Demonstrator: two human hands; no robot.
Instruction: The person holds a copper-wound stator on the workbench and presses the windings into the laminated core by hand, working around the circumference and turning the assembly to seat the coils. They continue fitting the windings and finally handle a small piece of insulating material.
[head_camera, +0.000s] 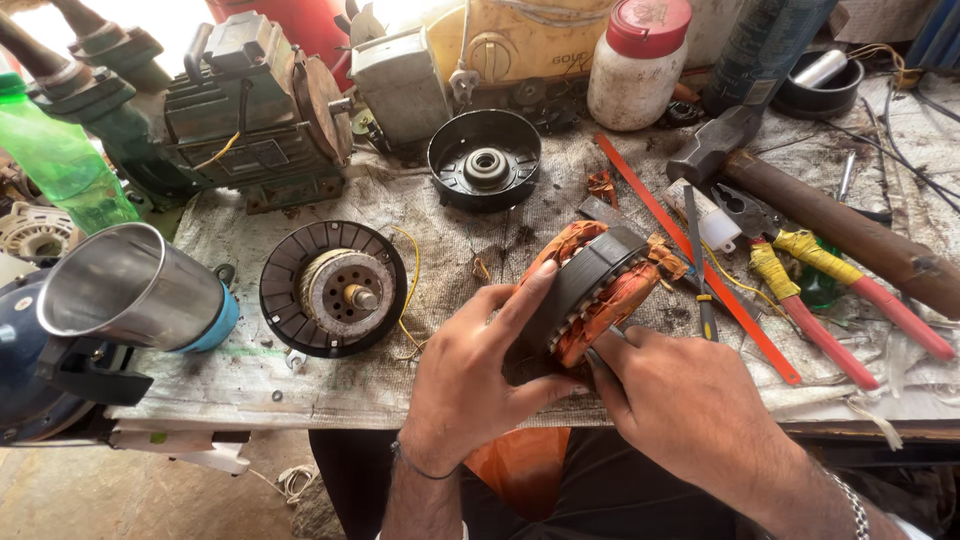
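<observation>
On cloth-covered workbench (300, 390), hands (470, 385) around copper-wound stator (590, 290).

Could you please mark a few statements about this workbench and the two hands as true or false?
1. Both hands hold the copper-wound stator. True: the left hand and right hand grip it.
2. The hammer is in the right hand. False: it lies on the bench.
3. The white jar has a red lid. True.
4. The rotor disc lies right of the stator. False: it lies left.
5. The pliers have blue handles. False: red and yellow.
</observation>
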